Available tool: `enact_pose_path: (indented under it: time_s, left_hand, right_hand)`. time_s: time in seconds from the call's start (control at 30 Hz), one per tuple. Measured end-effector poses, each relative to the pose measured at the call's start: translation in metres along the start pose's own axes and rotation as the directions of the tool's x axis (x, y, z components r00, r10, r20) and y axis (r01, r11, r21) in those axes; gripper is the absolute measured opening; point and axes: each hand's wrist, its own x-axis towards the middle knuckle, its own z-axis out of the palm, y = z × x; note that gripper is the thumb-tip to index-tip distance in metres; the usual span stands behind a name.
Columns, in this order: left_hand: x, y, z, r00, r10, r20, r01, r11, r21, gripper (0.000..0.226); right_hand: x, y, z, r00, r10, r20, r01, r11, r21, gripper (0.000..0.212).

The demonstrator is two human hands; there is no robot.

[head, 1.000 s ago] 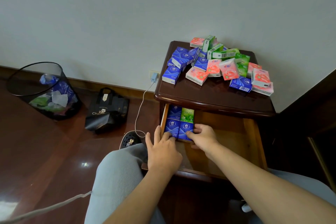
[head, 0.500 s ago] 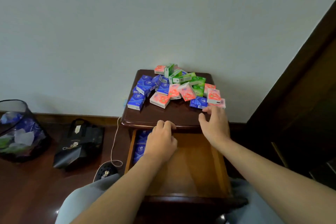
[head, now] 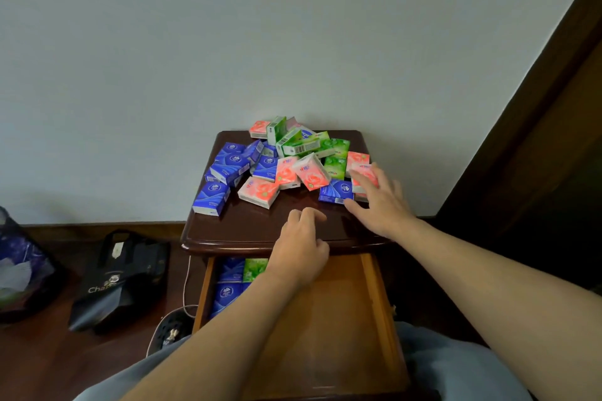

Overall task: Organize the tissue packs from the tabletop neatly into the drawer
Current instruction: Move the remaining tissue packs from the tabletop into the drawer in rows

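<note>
Clearly, the danger was in the heap itself. The tissue packs [head: 286, 163] lay in a loose pile on the tabletop [head: 247, 228], many leaning on one another, and the blue pack [head: 336, 192] at the near right edge of the pile sat under the corner of a pink pack [head: 364, 176]. If the right hand [head: 381, 202] pulled one pack out quickly, I judged that its neighbours could slide and one could drop off the right edge of the tabletop to the floor.

The right hand was spread open, holding nothing: its fingers lay over the pink pack and its thumb reached just beside the blue pack, so both were right at the grip but not yet pinched. The left hand [head: 301, 247] was loosely curled and empty, near the front edge of the tabletop, well apart from the pile.

Below the tabletop the drawer [head: 371, 290] stood open. A few blue packs and one green pack [head: 254, 268] lay in rows at its left side; the left forearm hid part of them. Most packs were not yet in the drawer.
</note>
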Motion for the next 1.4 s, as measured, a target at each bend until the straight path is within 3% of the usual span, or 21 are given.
enact_pose_path:
  time_s: [0.23,0.37,0.5,0.67,0.8,0.9,1.03,1.13,1.27,1.4]
  left_hand:
    - [0.015,0.004,0.026,0.995,-0.096,0.011,0.095,0.963,-0.252,0.036]
    - [0.017,0.013,0.043,0.983,-0.151,0.108,0.181,0.913,-0.365,0.046]
    - [0.011,0.029,0.052,0.956,-0.174,0.236,0.275,0.813,-0.514,0.073]
    - [-0.011,0.032,0.057,0.965,-0.143,0.218,0.249,0.756,-0.606,0.077]
    - [-0.036,0.014,0.046,0.972,-0.200,0.126,0.232,0.710,-0.665,0.070]
    - [-0.054,-0.006,0.033,0.965,-0.254,0.069,0.218,0.626,-0.748,0.072]
    - [-0.081,-0.039,0.008,0.947,-0.322,0.008,0.228,0.652,-0.723,0.072]
    - [-0.108,-0.069,-0.011,0.929,-0.367,-0.042,0.229,0.664,-0.712,0.069]
    - [-0.145,-0.107,-0.027,0.855,-0.462,-0.235,0.193,0.704,-0.683,0.057]
    - [-0.175,-0.135,-0.033,0.735,-0.563,-0.379,0.179,0.699,-0.692,0.044]
  right_hand:
    - [-0.022,0.018,0.005,0.983,0.009,-0.181,-0.009,1.000,0.000,0.043]
    - [-0.037,0.015,-0.004,0.975,0.011,-0.222,0.002,0.998,0.057,0.022]
    - [-0.059,0.008,-0.003,0.980,0.002,-0.201,0.031,0.986,0.161,0.023]
    - [-0.090,-0.003,0.001,0.988,0.053,-0.146,-0.002,0.943,0.333,0.035]
    - [-0.115,-0.015,-0.004,0.989,0.146,-0.038,-0.098,0.814,0.573,0.061]
    - [-0.133,-0.033,-0.004,0.986,0.125,0.106,-0.163,0.692,0.703,0.075]
    - [-0.154,-0.064,0.009,0.982,0.019,0.188,-0.166,0.559,0.813,0.061]
    - [-0.163,-0.089,0.025,0.961,0.060,0.271,-0.275,0.353,0.894,0.047]
    - [-0.168,-0.117,0.047,0.912,0.042,0.408,-0.408,0.198,0.891,0.029]
    - [-0.174,-0.139,0.075,0.864,0.053,0.500,-0.500,0.201,0.842,0.067]
